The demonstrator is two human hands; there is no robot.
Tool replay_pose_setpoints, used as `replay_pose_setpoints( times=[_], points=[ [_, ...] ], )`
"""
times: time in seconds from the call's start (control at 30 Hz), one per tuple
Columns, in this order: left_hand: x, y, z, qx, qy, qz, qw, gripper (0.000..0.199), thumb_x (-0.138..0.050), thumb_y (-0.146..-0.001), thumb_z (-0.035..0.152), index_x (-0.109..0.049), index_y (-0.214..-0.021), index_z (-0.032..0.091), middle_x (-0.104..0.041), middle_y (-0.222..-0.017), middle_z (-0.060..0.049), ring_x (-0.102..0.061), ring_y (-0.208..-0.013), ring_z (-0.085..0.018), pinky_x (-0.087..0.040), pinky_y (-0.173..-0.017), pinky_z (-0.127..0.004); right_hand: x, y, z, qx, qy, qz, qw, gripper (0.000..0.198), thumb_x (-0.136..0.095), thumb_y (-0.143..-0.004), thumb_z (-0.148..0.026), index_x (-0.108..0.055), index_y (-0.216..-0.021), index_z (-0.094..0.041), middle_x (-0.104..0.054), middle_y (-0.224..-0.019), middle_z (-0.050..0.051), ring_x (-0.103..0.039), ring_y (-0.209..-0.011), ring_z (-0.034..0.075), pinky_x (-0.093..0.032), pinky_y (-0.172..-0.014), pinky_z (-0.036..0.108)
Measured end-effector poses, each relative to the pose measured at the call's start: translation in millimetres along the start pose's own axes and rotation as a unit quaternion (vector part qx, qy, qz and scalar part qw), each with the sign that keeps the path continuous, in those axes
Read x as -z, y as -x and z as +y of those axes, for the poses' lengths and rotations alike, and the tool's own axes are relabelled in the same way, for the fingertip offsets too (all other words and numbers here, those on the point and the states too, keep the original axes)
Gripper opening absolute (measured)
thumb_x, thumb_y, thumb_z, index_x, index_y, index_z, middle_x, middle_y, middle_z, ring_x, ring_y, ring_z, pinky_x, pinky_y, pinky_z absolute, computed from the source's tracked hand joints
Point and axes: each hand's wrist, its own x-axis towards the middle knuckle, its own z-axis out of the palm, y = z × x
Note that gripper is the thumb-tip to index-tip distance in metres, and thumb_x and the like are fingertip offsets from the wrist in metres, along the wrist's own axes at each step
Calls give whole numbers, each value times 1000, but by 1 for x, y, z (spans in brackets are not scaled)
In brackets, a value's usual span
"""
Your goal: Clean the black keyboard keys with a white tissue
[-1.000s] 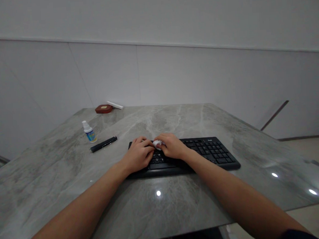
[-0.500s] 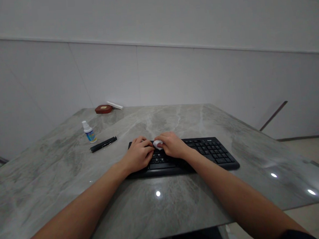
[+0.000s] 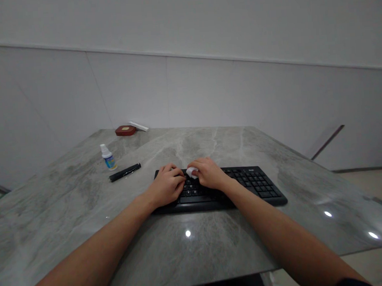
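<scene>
A black keyboard (image 3: 260,184) lies flat on the grey marbled table (image 3: 203,245). My right hand (image 3: 209,173) is closed around a crumpled white wipe, perhaps a tissue (image 3: 192,172), pressed to the keys left of the keyboard's middle. Over the keyboard's left end, my left hand (image 3: 167,185) lies with bent fingers, holding it beside the wipe. Both hands cover part of the keys, and the left fingertips are partly hidden.
To the left stand a small white spray bottle (image 3: 109,158) with a blue label and, beside it, a black pen-like stick (image 3: 124,172). At the back are a reddish-brown case (image 3: 125,130) and a thin white box (image 3: 138,126), near the wall.
My right hand has shifted slightly right with the wipe, widening the gap to my left hand. The left hand stays in place on the keyboard.
</scene>
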Motion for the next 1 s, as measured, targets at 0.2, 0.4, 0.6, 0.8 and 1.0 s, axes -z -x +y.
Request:
replay_pose_setpoints(
  times=[0.2,0.4,0.6,0.8,1.0],
  points=[
    [0,0,0,1,6,7,1000,19,-55,-90,19,-73,-96,19,-68,-99,-6,-51,-101,-25,-42,-87,-41,-6,1,1,-26,-27,19,999,19,-57,-88,-15,-65,-105,-18,-69,-101,7,-60,-97,21,-40,-85,33],
    [2,-1,1,4,10,-3,1000,19,-54,-90,18,-73,-95,19,-68,-100,-6,-51,-102,-26,-43,-87,-41,-14,0,-8,-4,-50,37,998,18,-54,-92,-19,-64,-107,-19,-69,-100,7,-61,-96,19,-40,-85,31],
    [2,-2,1,0,10,0,1000,20,-54,-90,18,-73,-97,18,-68,-100,-7,-51,-102,-26,-43,-87,-41,-12,0,-7,-40,-43,64,996,17,-57,-91,-23,-65,-105,-18,-70,-99,7,-61,-94,20,-40,-82,31],
    [0,-1,0,1,10,1,1000,19,-55,-90,18,-72,-98,19,-68,-100,-7,-51,-103,-26,-43,-88,-42,-13,1,-10,-21,-40,52,998,19,-55,-92,-26,-65,-106,-18,-69,-99,7,-62,-92,19,-41,-81,31],
    [0,0,-1,0,8,0,1000,20,-54,-90,18,-72,-99,19,-68,-100,-7,-51,-104,-26,-43,-88,-42,-17,-2,-9,-60,-55,82,993,24,-54,-91,-23,-62,-113,-17,-71,-104,8,-65,-94,20,-44,-84,30]
  ],
)
